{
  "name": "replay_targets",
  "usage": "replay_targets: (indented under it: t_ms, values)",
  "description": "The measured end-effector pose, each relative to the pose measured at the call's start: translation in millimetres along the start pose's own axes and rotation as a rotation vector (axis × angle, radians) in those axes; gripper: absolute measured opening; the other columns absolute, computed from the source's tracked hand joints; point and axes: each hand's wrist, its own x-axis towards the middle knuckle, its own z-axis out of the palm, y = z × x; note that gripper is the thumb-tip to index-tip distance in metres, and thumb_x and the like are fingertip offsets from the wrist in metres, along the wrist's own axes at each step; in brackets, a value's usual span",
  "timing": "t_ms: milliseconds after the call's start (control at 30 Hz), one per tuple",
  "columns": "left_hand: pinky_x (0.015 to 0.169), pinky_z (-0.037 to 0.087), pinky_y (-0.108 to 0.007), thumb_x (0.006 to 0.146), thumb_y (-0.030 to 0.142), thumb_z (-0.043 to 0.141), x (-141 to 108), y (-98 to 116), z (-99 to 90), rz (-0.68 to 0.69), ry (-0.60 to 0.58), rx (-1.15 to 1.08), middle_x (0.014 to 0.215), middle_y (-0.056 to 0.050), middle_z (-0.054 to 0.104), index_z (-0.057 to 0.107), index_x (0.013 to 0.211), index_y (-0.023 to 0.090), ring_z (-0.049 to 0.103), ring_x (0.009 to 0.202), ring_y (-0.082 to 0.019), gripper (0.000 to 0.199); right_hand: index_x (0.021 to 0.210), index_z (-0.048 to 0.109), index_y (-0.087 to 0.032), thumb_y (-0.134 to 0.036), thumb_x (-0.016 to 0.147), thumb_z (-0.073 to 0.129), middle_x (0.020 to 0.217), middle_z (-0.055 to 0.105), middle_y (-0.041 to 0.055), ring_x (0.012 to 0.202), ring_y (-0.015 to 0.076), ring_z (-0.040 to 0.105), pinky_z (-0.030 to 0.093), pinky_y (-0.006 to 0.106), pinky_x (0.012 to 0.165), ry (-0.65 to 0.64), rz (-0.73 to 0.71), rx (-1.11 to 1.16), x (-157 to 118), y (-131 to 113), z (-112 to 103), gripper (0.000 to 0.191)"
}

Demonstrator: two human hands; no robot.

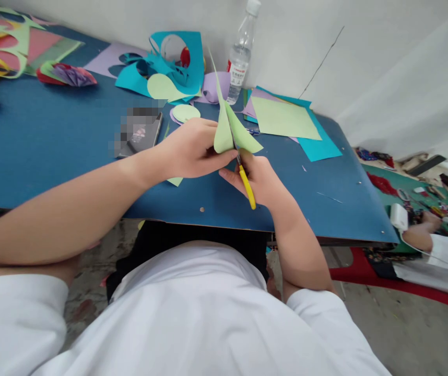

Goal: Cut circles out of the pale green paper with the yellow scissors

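My left hand [196, 146] is closed on a sheet of light green paper [223, 133], which it holds up above the table's front part. The sheet is split by a cut, with a flap standing on each side. My right hand [257, 175] grips yellow-handled scissors [247, 187], whose blades reach into the cut; most of the blade length is hidden by paper and fingers. Behind my left hand lie round cut pieces of green and purple paper [186, 113]. A dark phone-like object [140, 133], partly blurred out, rests left of them.
A water bottle [239, 57] stands against the wall. Right of it lies a stack of coloured paper sheets [286, 117]. Blue paper with cut-out holes [190, 57] and other scraps sit at the back left. A co-worker's arm [420, 235] shows at a green table far right.
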Motion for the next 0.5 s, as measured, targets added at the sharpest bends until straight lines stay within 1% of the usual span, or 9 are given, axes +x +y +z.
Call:
replay_targets:
  t_ms: [67, 133, 233, 333, 400, 500]
  values:
    - [0.062, 0.048, -0.039, 0.098, 0.039, 0.06, 1.2, 1.3, -0.2, 0.053, 0.001, 0.052, 0.071, -0.005, 0.07, 0.067, 0.078, 0.027, 0.068, 0.068, -0.024, 0.024, 0.096, 0.052, -0.026, -0.059, 0.097, 0.072, 0.066, 0.049, -0.0043, 0.06, 0.0152, 0.041, 0.039, 0.032, 0.058, 0.003, 0.003, -0.002, 0.0, -0.1, -0.1, 0.038]
    - [0.062, 0.048, -0.038, 0.099, 0.038, 0.06, 2.3, 1.4, -1.3, 0.081, -0.013, 0.061, 0.075, -0.006, 0.072, 0.07, 0.084, 0.027, 0.069, 0.07, -0.024, 0.021, 0.097, 0.053, -0.025, -0.057, 0.097, 0.072, 0.067, 0.05, -0.0043, 0.06, 0.0149, 0.041, 0.039, 0.032, 0.058, 0.01, -0.006, 0.005, 0.2, 0.0, -0.2, 0.037]
    - [0.067, 0.051, -0.039, 0.102, 0.046, 0.06, 3.1, -0.5, -3.5, 0.073, -0.05, 0.016, 0.081, -0.007, 0.075, 0.072, 0.09, 0.028, 0.071, 0.075, -0.025, 0.024, 0.097, 0.053, -0.024, -0.058, 0.097, 0.071, 0.068, 0.051, -0.0043, 0.061, 0.0141, 0.04, 0.038, 0.032, 0.059, 0.008, -0.014, 0.017, 0.6, -0.2, -0.4, 0.038]
    - [0.066, 0.051, -0.039, 0.105, 0.052, 0.058, 2.7, -3.4, -4.1, 0.067, -0.062, 0.008, 0.08, -0.007, 0.074, 0.071, 0.089, 0.029, 0.069, 0.074, -0.025, 0.031, 0.097, 0.053, -0.024, -0.062, 0.098, 0.069, 0.068, 0.052, -0.004, 0.062, 0.0141, 0.04, 0.038, 0.032, 0.059, 0.012, -0.006, 0.014, 0.9, -0.9, -0.6, 0.041]
    - [0.062, 0.048, -0.039, 0.105, 0.052, 0.058, 2.6, -5.8, -2.9, 0.082, -0.039, 0.006, 0.076, -0.006, 0.073, 0.07, 0.087, 0.029, 0.066, 0.07, -0.023, 0.032, 0.096, 0.052, -0.025, -0.066, 0.097, 0.069, 0.068, 0.052, -0.0038, 0.062, 0.0143, 0.039, 0.037, 0.032, 0.058, 0.02, -0.003, 0.015, 1.0, -1.5, -0.8, 0.044]
    - [0.055, 0.043, -0.036, 0.105, 0.046, 0.062, 3.0, -10.2, 0.2, 0.177, 0.03, -0.015, 0.071, -0.004, 0.071, 0.071, 0.087, 0.029, 0.061, 0.063, -0.019, 0.027, 0.096, 0.052, -0.025, -0.069, 0.095, 0.068, 0.067, 0.051, -0.0042, 0.061, 0.014, 0.038, 0.037, 0.032, 0.058, 0.024, -0.001, 0.026, 1.4, -2.0, -1.1, 0.047]
